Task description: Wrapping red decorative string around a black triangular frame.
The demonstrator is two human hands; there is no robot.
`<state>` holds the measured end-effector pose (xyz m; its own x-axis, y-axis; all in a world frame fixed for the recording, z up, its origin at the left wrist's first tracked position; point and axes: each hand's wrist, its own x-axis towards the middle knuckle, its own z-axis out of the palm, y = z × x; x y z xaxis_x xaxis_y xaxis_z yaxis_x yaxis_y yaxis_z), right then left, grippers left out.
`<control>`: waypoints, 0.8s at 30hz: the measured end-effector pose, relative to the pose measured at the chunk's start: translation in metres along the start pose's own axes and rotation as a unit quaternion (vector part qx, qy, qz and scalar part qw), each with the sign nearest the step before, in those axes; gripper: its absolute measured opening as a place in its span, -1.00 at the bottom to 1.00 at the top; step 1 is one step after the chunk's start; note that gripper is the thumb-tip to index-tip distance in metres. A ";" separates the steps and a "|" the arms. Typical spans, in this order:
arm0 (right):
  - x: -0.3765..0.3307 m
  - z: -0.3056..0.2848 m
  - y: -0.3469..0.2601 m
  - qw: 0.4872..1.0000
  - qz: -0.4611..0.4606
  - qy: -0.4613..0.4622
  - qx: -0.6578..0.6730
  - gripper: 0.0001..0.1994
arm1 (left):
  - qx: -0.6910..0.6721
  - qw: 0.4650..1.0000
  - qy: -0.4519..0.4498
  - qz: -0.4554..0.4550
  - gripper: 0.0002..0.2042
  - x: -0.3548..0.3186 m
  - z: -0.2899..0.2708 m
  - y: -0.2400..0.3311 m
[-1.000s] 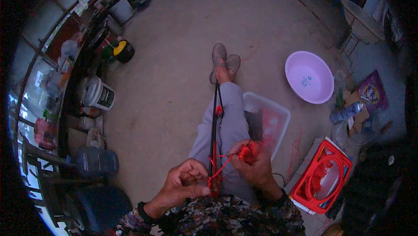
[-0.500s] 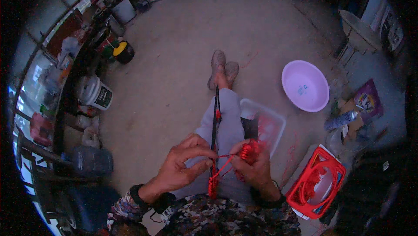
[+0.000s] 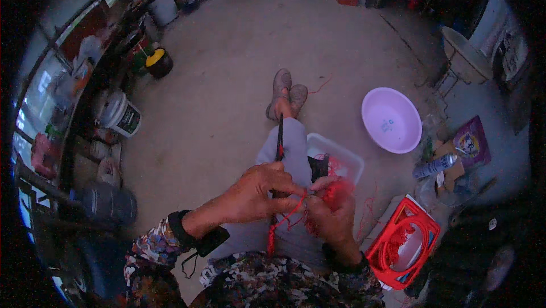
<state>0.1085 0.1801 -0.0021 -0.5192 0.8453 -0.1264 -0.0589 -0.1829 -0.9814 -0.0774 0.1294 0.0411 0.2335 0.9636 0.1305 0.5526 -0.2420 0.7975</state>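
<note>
A dark, narrow strap (image 3: 280, 137) runs from near my feet along my grey trouser legs toward my waist. Red cord is worked round its near part in a thick knotted length (image 3: 271, 242). My left hand (image 3: 264, 191) lies across the strap, its thumb and fingers closed on a red cord strand (image 3: 296, 208). Close beside it on the right, my right hand (image 3: 333, 217) grips a bundle of red cord (image 3: 336, 193), blurred by motion. The fingertips of both hands nearly meet, and the exact crossing of strands between them is hard to make out.
A translucent tub (image 3: 350, 157) with red cord stands right of my legs. Beyond it is a lilac basin (image 3: 392, 120). A red plastic frame (image 3: 401, 245) lies at the lower right, near a spray can (image 3: 435, 166). A white bucket (image 3: 121, 116) and water jug (image 3: 109, 203) stand left.
My left hand has moved right, across the strap, up to the right hand. The right hand still holds the cord bundle. The whole view has shifted slightly.
</note>
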 end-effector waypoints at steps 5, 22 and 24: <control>-0.004 -0.008 0.014 0.991 -0.012 -0.032 -0.131 -0.77 | -0.047 0.995 0.008 -0.087 -0.58 0.005 -0.008 0.015; 0.005 0.003 -0.008 0.981 0.066 -0.179 -0.038 -0.59 | -0.077 0.994 0.063 -0.038 -0.89 -0.004 -0.029 0.024; 0.005 0.003 -0.009 0.985 0.005 -0.155 0.077 -0.51 | -0.036 0.993 0.097 -0.055 -0.90 -0.004 -0.041 0.029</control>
<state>0.1036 0.1842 0.0062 -0.7549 0.6528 -0.0628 -0.1681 -0.2852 -0.9436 -0.0950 0.1231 0.0883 0.0135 0.9892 0.1460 0.5066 -0.1327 0.8519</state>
